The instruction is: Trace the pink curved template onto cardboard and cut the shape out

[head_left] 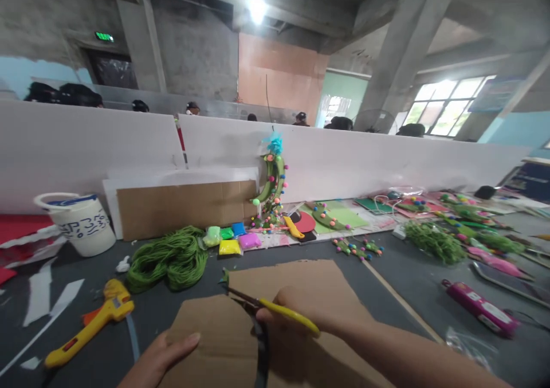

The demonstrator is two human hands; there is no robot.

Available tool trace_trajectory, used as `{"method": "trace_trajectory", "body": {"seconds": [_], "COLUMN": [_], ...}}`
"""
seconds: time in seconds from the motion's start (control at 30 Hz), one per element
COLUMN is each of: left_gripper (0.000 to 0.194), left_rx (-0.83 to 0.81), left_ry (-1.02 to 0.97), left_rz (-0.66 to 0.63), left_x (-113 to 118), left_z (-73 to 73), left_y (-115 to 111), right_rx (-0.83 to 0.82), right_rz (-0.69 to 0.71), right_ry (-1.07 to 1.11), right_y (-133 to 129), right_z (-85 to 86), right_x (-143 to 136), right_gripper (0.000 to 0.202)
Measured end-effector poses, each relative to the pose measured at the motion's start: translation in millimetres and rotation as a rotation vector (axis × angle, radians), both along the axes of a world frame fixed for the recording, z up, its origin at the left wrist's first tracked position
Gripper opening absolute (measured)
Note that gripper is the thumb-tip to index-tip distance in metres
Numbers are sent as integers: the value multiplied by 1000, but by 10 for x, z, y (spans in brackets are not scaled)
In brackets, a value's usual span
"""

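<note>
Left hand: my left hand (161, 356), lower left of centre, grips the near-left part of the cardboard, thumb flat on top; the fingers underneath are hidden.
Right hand: my right hand (295, 298), just below centre, is curled around the scissors' handles.
Scissors: dark-bladed, with yellow plastic handles (268, 304); the blades point left, at the far edge of the near-left part.
Cardboard: flat brown corrugated cardboard (215, 333), bottom centre, with a dark gap between its left and right parts; I cannot tell whether they join.
Glue gun: a yellow glue gun (90, 329) lies at lower left.
Yarn: a looped bundle of dark green yarn (167, 259), left of centre, on the dark grey table (391, 262).
Packets: small bright packets, a yellow one (230, 247) among them, beside the yarn.
Ornament: a green curved ornament with coloured pompoms (275, 184) stands at centre, before the white partition (344, 161).
Bucket: a white plastic bucket with dark writing (88, 233), left edge.
</note>
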State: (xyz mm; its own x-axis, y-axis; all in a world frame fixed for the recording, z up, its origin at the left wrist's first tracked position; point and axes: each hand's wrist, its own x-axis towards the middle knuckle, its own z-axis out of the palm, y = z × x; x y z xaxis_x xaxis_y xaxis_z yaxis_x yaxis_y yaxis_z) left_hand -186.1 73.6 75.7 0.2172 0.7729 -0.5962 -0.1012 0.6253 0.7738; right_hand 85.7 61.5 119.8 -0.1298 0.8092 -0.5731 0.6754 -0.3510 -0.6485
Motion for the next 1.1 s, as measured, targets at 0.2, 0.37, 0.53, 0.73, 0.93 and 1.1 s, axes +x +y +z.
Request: {"method": "trace_trajectory", "body": {"seconds": [0.2, 0.37, 0.53, 0.73, 0.93, 1.1], "left_gripper": [54, 45, 78, 51, 30, 18], "left_rx": [51, 177, 413, 599, 460, 319], "left_ry": [84, 171, 380, 440, 237, 227], "left_rz": [104, 158, 236, 141, -89, -60], "left_x": [-80, -110, -191, -13, 597, 840], "left_z": [-103, -190, -267, -166, -147, -177], "left_y": [103, 147, 306, 287, 284, 436], "right_rx": [65, 140, 137, 91, -4, -7], "right_rz": [-161, -282, -381, -488, -561, -532], "right_ry": [234, 383, 495, 641, 774, 866], "right_y": [-6, -91, -217, -224, -153, -197], "right_z": [-282, -539, -743, -897, -1085, -1257], "right_x": [138, 240, 381, 539, 484, 469], "right_gripper": [52, 50, 51, 51, 53, 60]}}
